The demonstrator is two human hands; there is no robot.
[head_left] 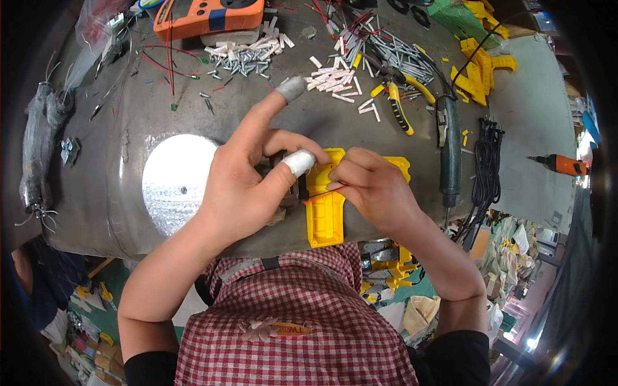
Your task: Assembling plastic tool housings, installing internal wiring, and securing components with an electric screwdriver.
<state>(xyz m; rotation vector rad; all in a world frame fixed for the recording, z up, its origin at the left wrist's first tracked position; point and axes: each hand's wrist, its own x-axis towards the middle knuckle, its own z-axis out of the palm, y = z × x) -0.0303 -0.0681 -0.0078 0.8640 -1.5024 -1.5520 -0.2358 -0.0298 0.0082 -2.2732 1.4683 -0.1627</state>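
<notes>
A yellow plastic housing half (326, 222), shaped like a pistol grip with ribs inside, lies near the bench's front edge. My right hand (376, 190) is closed over its upper part, pinching a thin red-orange wire (328, 192) between thumb and fingertips. At the housing's left side is my left hand (248, 170), with whitish tape on its thumb and index finger. Its index finger points away, while thumb and middle finger come together at the housing's upper left edge. A small black part (302, 188) shows under the left thumb; whatever the left fingers grip is hidden.
Left of my hands lies a shiny white disc (180, 183). Beyond are white strips (338, 80), metal pins (396, 51), yellow-black pliers (399, 109) and an orange device (209, 19). At right are a dark green cylindrical tool (449, 151), black cables (487, 167) and an orange-handled screwdriver (566, 165).
</notes>
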